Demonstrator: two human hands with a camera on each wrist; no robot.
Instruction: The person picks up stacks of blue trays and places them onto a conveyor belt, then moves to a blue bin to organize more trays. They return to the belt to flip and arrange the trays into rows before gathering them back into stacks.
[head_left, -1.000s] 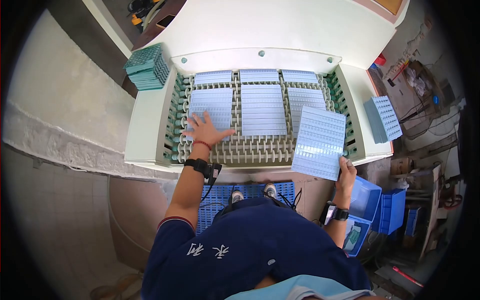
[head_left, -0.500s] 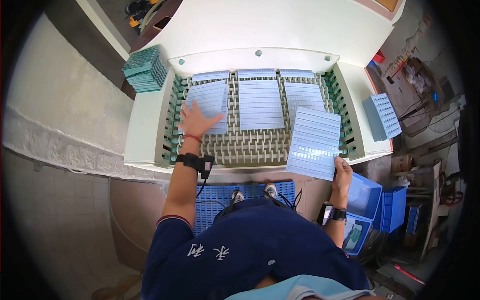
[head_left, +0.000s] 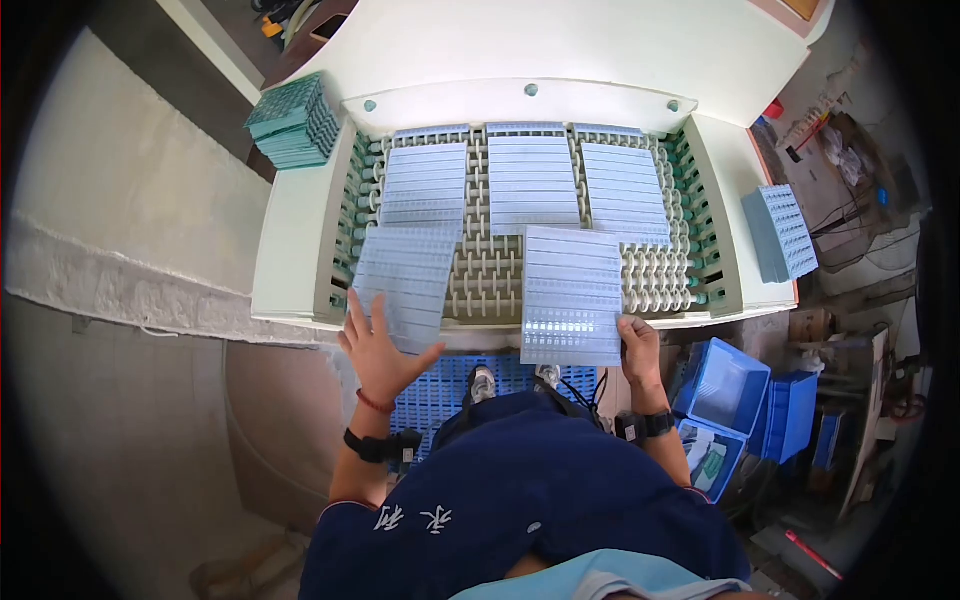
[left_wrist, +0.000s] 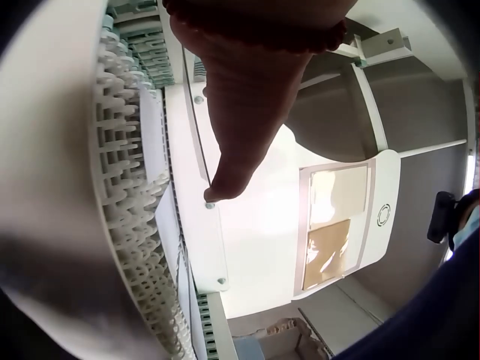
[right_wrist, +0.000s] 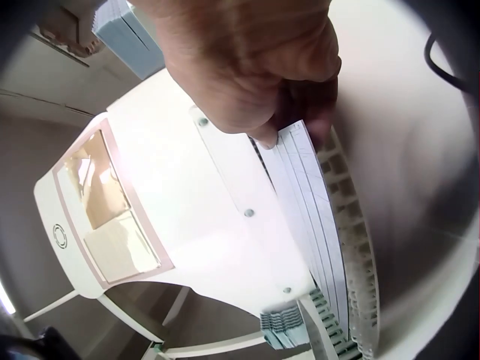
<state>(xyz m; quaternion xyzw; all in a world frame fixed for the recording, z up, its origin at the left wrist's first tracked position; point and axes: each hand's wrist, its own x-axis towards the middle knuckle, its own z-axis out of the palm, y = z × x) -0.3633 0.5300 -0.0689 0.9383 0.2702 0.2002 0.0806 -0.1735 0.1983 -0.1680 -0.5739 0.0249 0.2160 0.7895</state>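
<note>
My right hand [head_left: 641, 350] pinches the right edge of a light-blue circuit board panel [head_left: 572, 290], which overlaps the front edge of the roller bed in the head view. The right wrist view shows thumb and fingers closed on its edge. At the left, my left hand [head_left: 380, 352] has its fingers spread, fingertips on the near left part of another panel [head_left: 405, 280] that reaches over the front edge. Three more panels lie on the white rollers behind: left [head_left: 425, 180], middle [head_left: 532, 180] and right [head_left: 626, 190].
A stack of green boards [head_left: 292, 120] stands on the machine's left ledge, and a stack of light-blue boards [head_left: 780, 232] on its right ledge. The white machine hood [head_left: 560, 45] rises behind the rollers. Blue crates [head_left: 725, 380] are on the floor at right.
My left hand has drawn back toward the body with a panel. My right hand has carried its panel leftward. The panels on the rollers have moved farther away, toward the hood.
</note>
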